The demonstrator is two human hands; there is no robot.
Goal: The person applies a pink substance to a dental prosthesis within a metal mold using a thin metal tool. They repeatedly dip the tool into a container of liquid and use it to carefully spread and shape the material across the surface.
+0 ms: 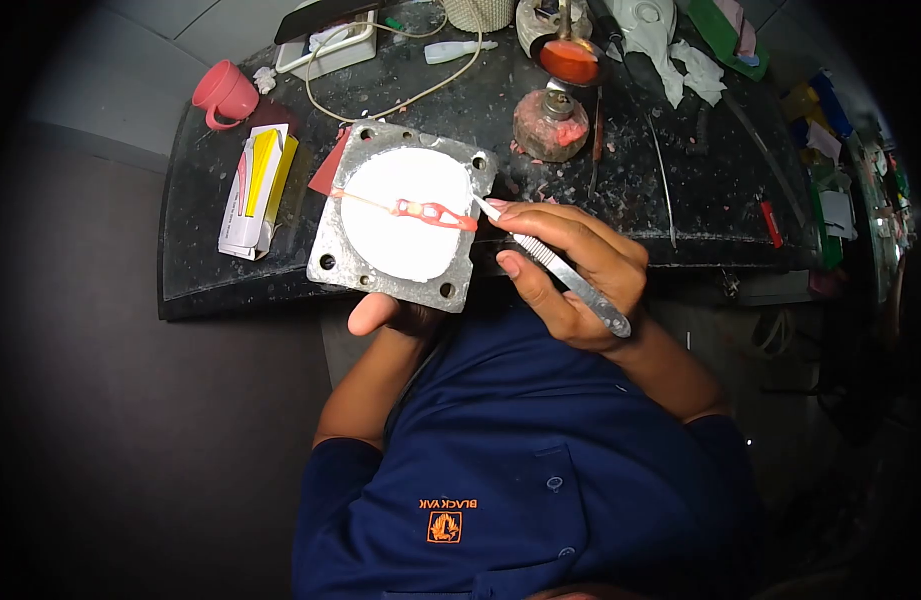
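Observation:
My left hand (383, 314) supports a square metal flask (333, 238) from below at its near edge; the thumb shows and the other fingers are mostly hidden. Smooth white plaster (381, 175) fills the round middle of the flask, which has holes at its corners. Across the plaster runs a pink-red wax piece (449, 217) with openings and a pale part, plus a thin strip reaching the left rim. My right hand (591, 255) pinches a silver scalpel (571, 280) with a ridged handle. Its tip overlaps the right edge of the plaster, just above the wax's right end.
Behind the flask stand a glass spirit burner (551, 125) and a pan of red wax (571, 62). A pink mug (225, 95), a yellow-and-white box (258, 190) and a white tray (326, 55) with a cord are at left. Thin tools (662, 170) and a red lighter-like object (771, 223) lie right.

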